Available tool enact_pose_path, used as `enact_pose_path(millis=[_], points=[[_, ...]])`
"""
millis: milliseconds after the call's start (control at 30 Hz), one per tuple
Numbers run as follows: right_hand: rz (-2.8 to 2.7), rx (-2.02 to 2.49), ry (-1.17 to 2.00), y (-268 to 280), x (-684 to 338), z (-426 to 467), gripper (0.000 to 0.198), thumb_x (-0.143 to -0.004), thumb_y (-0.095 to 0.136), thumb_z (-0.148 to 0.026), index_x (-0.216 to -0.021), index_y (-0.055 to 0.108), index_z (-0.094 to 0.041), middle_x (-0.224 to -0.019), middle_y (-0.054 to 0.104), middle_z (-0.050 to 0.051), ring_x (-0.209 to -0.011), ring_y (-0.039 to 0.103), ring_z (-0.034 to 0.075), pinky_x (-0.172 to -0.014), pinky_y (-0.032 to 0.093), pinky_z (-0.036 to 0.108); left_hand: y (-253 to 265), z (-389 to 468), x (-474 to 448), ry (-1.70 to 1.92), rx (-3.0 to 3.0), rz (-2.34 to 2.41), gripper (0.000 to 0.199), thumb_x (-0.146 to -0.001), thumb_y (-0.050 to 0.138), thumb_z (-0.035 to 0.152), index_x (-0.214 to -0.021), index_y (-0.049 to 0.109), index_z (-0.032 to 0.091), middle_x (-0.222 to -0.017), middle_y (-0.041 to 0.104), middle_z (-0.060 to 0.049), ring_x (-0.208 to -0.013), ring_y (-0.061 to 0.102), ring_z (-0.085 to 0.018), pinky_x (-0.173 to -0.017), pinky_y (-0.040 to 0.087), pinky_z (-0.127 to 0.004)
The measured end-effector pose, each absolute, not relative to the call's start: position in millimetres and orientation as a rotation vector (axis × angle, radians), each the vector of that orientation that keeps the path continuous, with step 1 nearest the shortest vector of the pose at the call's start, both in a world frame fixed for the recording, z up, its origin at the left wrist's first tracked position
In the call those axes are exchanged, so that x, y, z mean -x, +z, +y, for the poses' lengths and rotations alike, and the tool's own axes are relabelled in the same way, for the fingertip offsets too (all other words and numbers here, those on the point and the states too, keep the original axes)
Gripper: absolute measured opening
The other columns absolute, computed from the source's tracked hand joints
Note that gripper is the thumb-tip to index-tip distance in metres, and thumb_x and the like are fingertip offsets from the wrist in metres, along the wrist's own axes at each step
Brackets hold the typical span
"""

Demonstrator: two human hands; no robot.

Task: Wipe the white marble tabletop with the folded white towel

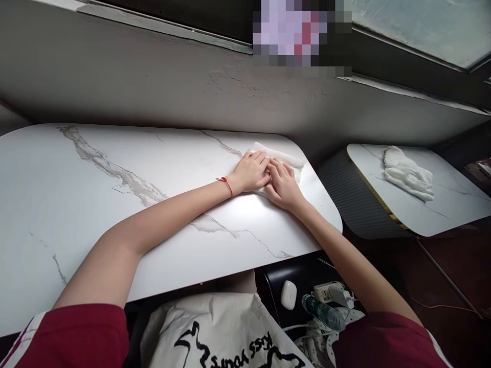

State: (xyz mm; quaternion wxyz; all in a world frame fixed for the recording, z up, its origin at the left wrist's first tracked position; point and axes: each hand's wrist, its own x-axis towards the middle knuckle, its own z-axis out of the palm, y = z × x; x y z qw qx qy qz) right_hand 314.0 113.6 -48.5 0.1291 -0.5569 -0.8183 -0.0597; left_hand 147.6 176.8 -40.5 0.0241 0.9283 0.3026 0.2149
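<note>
A folded white cloth [284, 156] lies near the right end of a white marble-patterned tabletop [184, 153]. My left hand [251, 171], with a red string bracelet [226, 185] at the wrist, presses down on it, fingers bent over the fabric. Right beside it, my right hand [284, 184] also bears on the cloth with curled fingers, and the two hands touch. Both hands are closed on the cloth; their palms and part of the cloth beneath are hidden.
A second marble-patterned table [445, 214] at the right carries a crumpled white cloth [408, 174]. Below the near edge are a white earbud case [289, 295], a clear bottle [324, 312], a power strip [326, 291] and a printed bag [215, 322]. A wall [153, 76] runs behind.
</note>
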Motion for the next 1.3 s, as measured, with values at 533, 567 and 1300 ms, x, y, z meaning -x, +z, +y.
enact_pose_path(millis=[533, 567, 1300], points=[[-2.362, 1.378, -0.030, -44.4, -293.5, 211.5, 0.055, -0.086, 0.039, -0.032, -0.136, 0.051, -0.012, -0.148, 0.054, 0.021, -0.144, 0.044, 0.033, -0.118, 0.030, 0.052, -29.9, 240.7, -124.2, 0.584, -2.731, 1.260, 0.048, -0.097, 0.040, 0.027, -0.135, 0.058, 0.003, -0.146, 0.056, -0.022, -0.138, 0.050, -0.033, -0.115, 0.033, -0.046], [-2.352, 1.370, -0.020, -44.4, -293.7, 213.2, 0.055, -0.086, 0.040, -0.032, -0.136, 0.052, -0.013, -0.147, 0.055, 0.020, -0.143, 0.045, 0.033, -0.118, 0.030, 0.052, -30.6, 242.6, -124.1, 0.596, -2.734, 1.257, 0.047, -0.097, 0.040, 0.027, -0.133, 0.058, 0.003, -0.145, 0.057, -0.022, -0.136, 0.050, -0.033, -0.114, 0.034, -0.046], [-2.289, 1.311, 0.080, -46.4, -301.5, 227.5, 0.055, -0.084, 0.042, -0.036, -0.134, 0.053, -0.017, -0.145, 0.057, 0.017, -0.139, 0.047, 0.036, -0.116, 0.030, 0.053, -33.3, 251.6, -126.8, 0.660, -2.735, 1.240, 0.043, -0.095, 0.042, 0.027, -0.128, 0.060, 0.007, -0.135, 0.063, -0.020, -0.130, 0.054, -0.033, -0.111, 0.036, -0.046]])
